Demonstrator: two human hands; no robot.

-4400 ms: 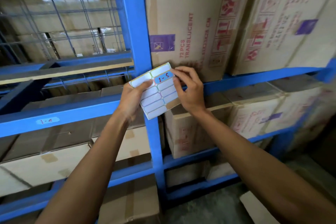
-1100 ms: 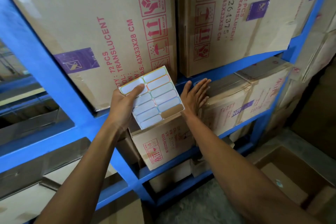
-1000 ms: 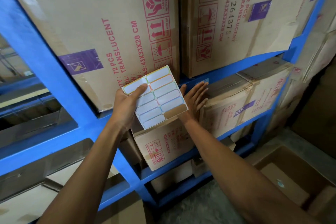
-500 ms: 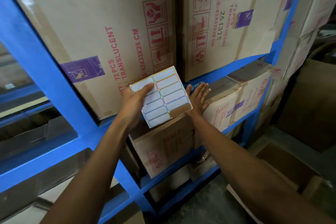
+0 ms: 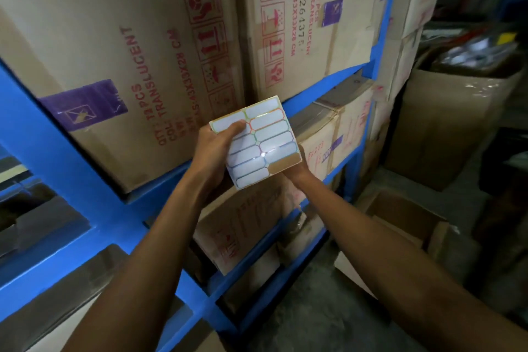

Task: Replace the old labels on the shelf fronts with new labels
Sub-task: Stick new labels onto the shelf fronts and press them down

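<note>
My left hand (image 5: 213,151) grips a sheet of blank white labels (image 5: 258,143) with coloured borders, thumb pressed on its top left label. The sheet's lower right cell is bare brown backing. It is held up in front of the blue shelf beam (image 5: 325,87). My right hand (image 5: 295,172) sits at the sheet's lower right corner; only the wrist and heel show, and the fingers are hidden behind the sheet. No label on the beam is visible from here.
Large cardboard boxes (image 5: 128,37) with red print fill the shelf above the beam, and smaller boxes (image 5: 334,134) fill the one below. A blue upright (image 5: 57,157) stands at the left. An open box (image 5: 400,220) lies on the floor at the right, beside a tall filled carton (image 5: 448,123).
My right hand has left the shelf beam, where it lay flat, and come in behind the sheet's lower right corner. The view has swung rightward and the sheet sits more central.
</note>
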